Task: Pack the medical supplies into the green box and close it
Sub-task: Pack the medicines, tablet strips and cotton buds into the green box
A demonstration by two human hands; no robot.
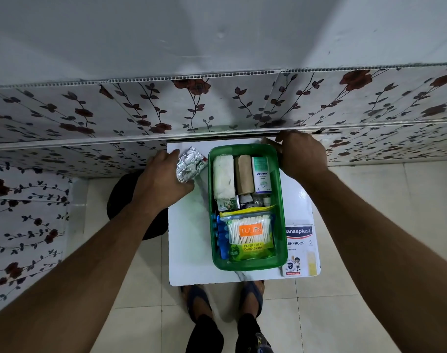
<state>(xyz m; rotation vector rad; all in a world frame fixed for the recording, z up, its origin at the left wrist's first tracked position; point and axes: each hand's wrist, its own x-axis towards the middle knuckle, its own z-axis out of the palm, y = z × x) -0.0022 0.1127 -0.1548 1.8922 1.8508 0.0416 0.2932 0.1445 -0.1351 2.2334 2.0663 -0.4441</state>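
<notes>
The open green box stands on a small white table. Inside lie a white gauze roll, a tan bandage roll, an Optibex carton, a Tulips cotton swab pack, a blue strip and small items between them. My left hand grips a crumpled foil pill strip just left of the box's far corner. My right hand rests curled at the table's far right corner, beside the box; what it touches is hidden. A Hansaplast carton lies on the table right of the box.
A floral-patterned panel wall runs directly behind the table. A dark round object sits on the tiled floor left of the table. My sandalled feet stand at the table's near edge.
</notes>
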